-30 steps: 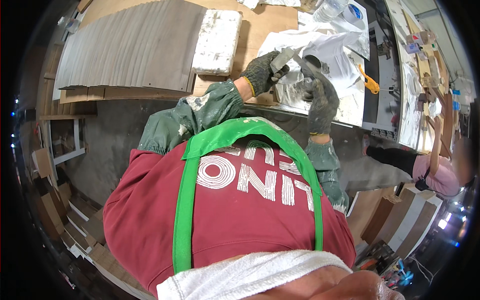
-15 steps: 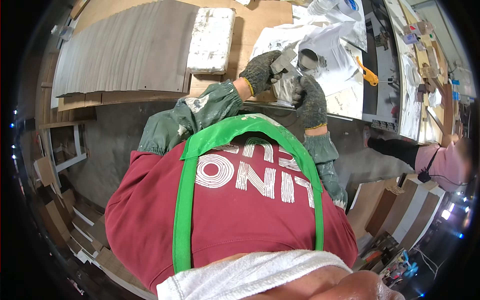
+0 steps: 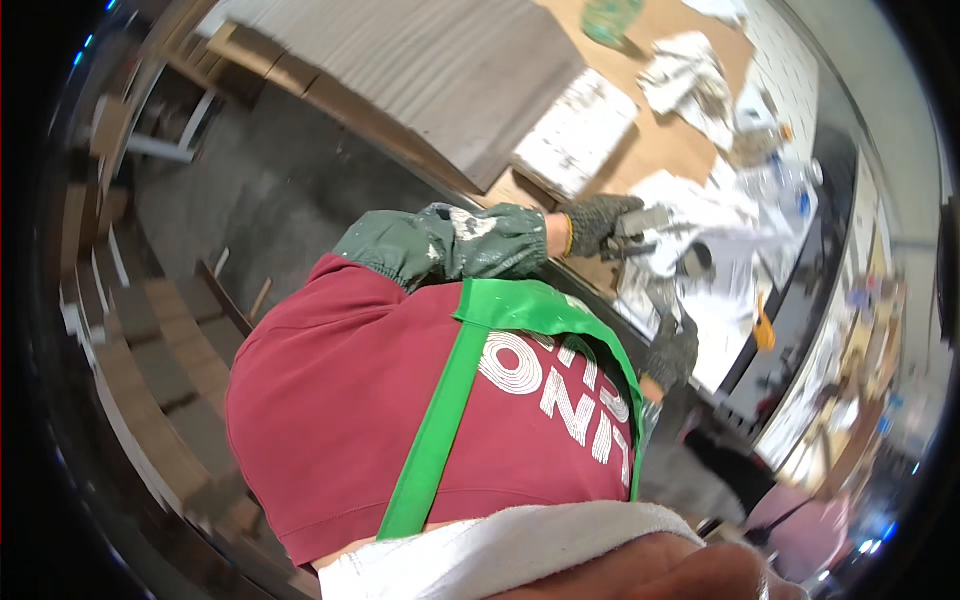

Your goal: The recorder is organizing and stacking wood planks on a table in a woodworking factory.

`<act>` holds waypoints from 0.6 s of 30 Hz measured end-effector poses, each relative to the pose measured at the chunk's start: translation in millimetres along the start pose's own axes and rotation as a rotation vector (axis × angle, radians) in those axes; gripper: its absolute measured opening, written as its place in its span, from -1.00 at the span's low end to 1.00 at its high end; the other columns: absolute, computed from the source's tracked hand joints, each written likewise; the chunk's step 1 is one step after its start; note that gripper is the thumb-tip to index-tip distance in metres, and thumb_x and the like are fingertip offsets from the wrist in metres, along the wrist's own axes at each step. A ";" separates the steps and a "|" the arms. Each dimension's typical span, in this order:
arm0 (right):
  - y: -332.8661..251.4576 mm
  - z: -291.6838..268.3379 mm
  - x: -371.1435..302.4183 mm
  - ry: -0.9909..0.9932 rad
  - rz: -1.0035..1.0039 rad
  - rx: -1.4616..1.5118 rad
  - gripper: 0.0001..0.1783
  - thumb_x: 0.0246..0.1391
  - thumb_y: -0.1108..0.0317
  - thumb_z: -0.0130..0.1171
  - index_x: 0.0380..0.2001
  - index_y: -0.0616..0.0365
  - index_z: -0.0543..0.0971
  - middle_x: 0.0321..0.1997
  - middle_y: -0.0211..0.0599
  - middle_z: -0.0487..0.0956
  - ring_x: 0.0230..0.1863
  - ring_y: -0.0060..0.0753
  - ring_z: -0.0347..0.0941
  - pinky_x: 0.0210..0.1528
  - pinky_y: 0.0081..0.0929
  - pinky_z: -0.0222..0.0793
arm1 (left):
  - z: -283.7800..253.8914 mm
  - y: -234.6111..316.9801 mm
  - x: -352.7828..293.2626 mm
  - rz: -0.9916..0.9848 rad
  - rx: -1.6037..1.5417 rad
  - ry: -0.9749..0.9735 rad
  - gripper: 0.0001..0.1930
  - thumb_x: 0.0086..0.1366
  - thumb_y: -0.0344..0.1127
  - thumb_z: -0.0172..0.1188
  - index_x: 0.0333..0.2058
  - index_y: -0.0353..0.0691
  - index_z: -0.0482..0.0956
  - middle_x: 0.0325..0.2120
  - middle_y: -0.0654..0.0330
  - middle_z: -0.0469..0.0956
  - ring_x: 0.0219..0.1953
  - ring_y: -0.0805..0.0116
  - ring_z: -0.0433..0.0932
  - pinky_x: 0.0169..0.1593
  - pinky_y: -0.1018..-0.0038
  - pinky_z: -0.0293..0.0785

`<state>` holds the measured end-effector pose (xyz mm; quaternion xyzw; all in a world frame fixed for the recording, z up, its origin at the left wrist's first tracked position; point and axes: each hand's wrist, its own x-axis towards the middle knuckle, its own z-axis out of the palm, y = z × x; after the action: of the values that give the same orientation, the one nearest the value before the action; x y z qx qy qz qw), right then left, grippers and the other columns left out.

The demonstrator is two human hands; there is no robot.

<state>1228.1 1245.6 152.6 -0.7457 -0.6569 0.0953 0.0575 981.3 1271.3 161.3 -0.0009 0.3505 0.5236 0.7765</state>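
My left hand (image 3: 598,222), in a dark knitted glove, is closed around a flat grey scraper (image 3: 645,221) that looks like a putty knife. My right hand (image 3: 674,352), gloved alike, sits lower right at the bench edge, its fingers closed. From it a grey, smeared flat piece (image 3: 662,294) points up toward a small dark round pot (image 3: 694,261); blur hides what kind of piece it is. The pot lies on crumpled white sheeting (image 3: 735,300), just right of the scraper and apart from both hands.
A stack of grey-brown panels (image 3: 430,80) covers the bench's left, beside a stained white block (image 3: 575,132). Farther back are a crumpled white cloth (image 3: 688,85), a green bottle (image 3: 610,18) and clear bottles (image 3: 780,182). A yellow-handled tool (image 3: 764,322) and another person (image 3: 805,525) are at right.
The view has swung, so the bench now slants down to the right. My hands have moved apart; the left keeps the scraper, while the right has drawn back toward the bench edge.
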 end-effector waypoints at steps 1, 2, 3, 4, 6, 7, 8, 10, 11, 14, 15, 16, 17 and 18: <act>-1.6 -2.5 -2.0 0.071 -0.053 -0.008 -0.51 0.02 -0.02 0.06 -0.15 0.17 0.49 -0.19 -0.02 0.53 -0.17 0.02 0.43 -0.09 -0.17 0.31 | -12.4 -3.0 8.0 0.012 0.030 -0.020 -0.74 0.27 -0.25 -0.05 -0.14 -0.23 0.43 -0.42 0.15 0.48 -0.53 0.46 0.46 -0.61 0.62 0.38; 0.6 -2.0 -1.1 0.142 -0.096 -0.014 -0.49 -0.01 -0.08 0.06 -0.17 0.13 0.51 -0.20 -0.03 0.53 -0.15 0.04 0.41 -0.10 -0.16 0.30 | -25.8 -6.4 17.6 0.014 0.065 -0.041 -0.75 0.28 -0.26 -0.07 -0.13 -0.23 0.42 -0.45 0.13 0.48 -0.62 0.49 0.43 -0.71 0.66 0.30; 1.3 5.8 0.9 0.322 -0.204 -0.067 -0.57 0.02 0.05 0.11 -0.21 0.20 0.52 -0.22 -0.11 0.54 -0.18 -0.12 0.44 -0.12 -0.26 0.34 | -23.5 0.6 7.2 0.005 0.128 -0.056 -0.75 0.28 -0.27 -0.09 -0.13 -0.23 0.41 -0.48 0.13 0.48 -0.68 0.52 0.38 -0.75 0.68 0.23; 0.4 10.5 8.0 0.322 -0.230 -0.069 -0.57 0.02 0.05 0.11 -0.21 0.20 0.52 -0.22 -0.11 0.54 -0.18 -0.12 0.44 -0.12 -0.26 0.34 | -20.2 6.3 -5.1 -0.006 0.191 -0.072 -0.75 0.28 -0.27 -0.10 -0.13 -0.23 0.40 -0.50 0.12 0.48 -0.74 0.55 0.34 -0.80 0.70 0.16; -34.7 4.1 14.9 -0.009 -0.308 0.676 -0.69 0.04 0.24 0.14 -0.24 0.27 0.52 -0.22 -0.20 0.54 -0.20 -0.35 0.42 -0.16 -0.39 0.36 | -22.0 5.1 -21.6 0.043 0.093 -0.031 -0.74 0.28 -0.27 -0.11 -0.12 -0.22 0.39 -0.52 0.14 0.47 -0.75 0.59 0.30 -0.78 0.72 0.17; -53.6 2.9 15.6 -0.120 -0.394 0.741 -0.78 0.05 0.37 0.12 -0.28 0.30 0.53 -0.21 -0.24 0.52 -0.26 -0.48 0.40 -0.21 -0.51 0.36 | -21.7 5.2 -25.8 0.044 0.075 -0.067 -0.73 0.28 -0.27 -0.11 -0.10 -0.23 0.39 -0.53 0.15 0.48 -0.75 0.60 0.30 -0.78 0.72 0.16; -76.2 1.4 8.7 -0.316 -0.246 0.973 -0.74 0.08 0.34 0.09 -0.21 0.29 0.50 -0.18 -0.21 0.51 -0.27 -0.46 0.41 -0.22 -0.55 0.35 | -23.4 6.6 -31.3 0.054 0.048 -0.100 -0.72 0.28 -0.27 -0.10 -0.09 -0.24 0.38 -0.54 0.16 0.48 -0.75 0.61 0.30 -0.78 0.72 0.14; -129.2 -22.3 -5.0 -0.523 -0.346 1.056 -0.68 0.12 0.27 0.04 -0.13 0.26 0.46 -0.18 -0.23 0.49 -0.27 -0.46 0.41 -0.24 -0.60 0.35 | -37.2 6.5 -34.8 0.111 0.199 -0.275 -0.77 0.29 -0.28 -0.08 -0.15 -0.17 0.46 -0.48 0.26 0.48 -0.66 0.60 0.38 -0.75 0.73 0.18; -141.7 -39.5 -12.3 -0.524 -0.351 1.057 -0.68 0.12 0.27 0.04 -0.13 0.26 0.46 -0.18 -0.23 0.49 -0.27 -0.46 0.41 -0.24 -0.60 0.35 | -17.3 13.4 -62.2 0.100 0.123 -0.217 -0.77 0.29 -0.25 -0.08 -0.16 -0.17 0.46 -0.51 0.27 0.46 -0.68 0.60 0.37 -0.76 0.73 0.16; -177.4 -33.5 -11.0 -1.031 -0.175 1.616 -0.61 0.14 0.19 0.00 -0.04 0.23 0.40 -0.22 -0.26 0.48 -0.24 -0.46 0.39 -0.23 -0.58 0.34 | -22.4 31.7 -82.8 0.113 0.026 -0.130 -0.76 0.29 -0.19 -0.07 -0.20 -0.17 0.46 -0.57 0.28 0.43 -0.71 0.58 0.34 -0.76 0.72 0.15; -197.4 -42.4 -12.1 -1.032 -0.249 1.525 -0.59 0.16 0.12 -0.05 -0.07 0.21 0.39 -0.23 -0.30 0.46 -0.28 -0.49 0.38 -0.25 -0.62 0.33 | -27.6 39.9 -85.5 0.120 0.013 -0.096 -0.75 0.30 -0.16 -0.06 -0.22 -0.17 0.46 -0.59 0.28 0.42 -0.72 0.57 0.33 -0.76 0.72 0.15; -217.5 -46.1 -10.8 -1.028 -0.325 1.429 -0.57 0.18 0.05 -0.09 -0.09 0.19 0.39 -0.25 -0.34 0.45 -0.32 -0.53 0.37 -0.27 -0.67 0.32 | -34.2 44.8 -86.1 0.168 0.107 -0.064 -0.75 0.30 -0.13 -0.06 -0.28 -0.18 0.45 -0.60 0.28 0.39 -0.73 0.54 0.33 -0.76 0.68 0.19; -233.9 -40.7 2.2 -1.082 -0.470 1.474 -0.60 0.18 0.07 -0.08 -0.11 0.18 0.39 -0.25 -0.34 0.45 -0.28 -0.50 0.38 -0.24 -0.62 0.33 | -51.9 49.0 -86.7 0.151 0.062 -0.112 -0.73 0.25 -0.11 -0.01 -0.30 -0.21 0.47 -0.59 0.29 0.40 -0.70 0.57 0.34 -0.71 0.67 0.22; -251.9 -41.2 15.7 -1.131 -0.618 1.519 -0.62 0.18 0.08 -0.08 -0.13 0.17 0.39 -0.26 -0.34 0.44 -0.25 -0.48 0.38 -0.20 -0.58 0.35 | -66.8 55.7 -97.7 0.130 0.022 -0.161 -0.70 0.20 -0.10 0.05 -0.31 -0.25 0.49 -0.58 0.30 0.42 -0.66 0.60 0.35 -0.66 0.67 0.25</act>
<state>994.9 1295.6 244.9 -0.1522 -0.5176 0.8127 0.2203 879.6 1192.5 184.6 0.0724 0.2921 0.5674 0.7665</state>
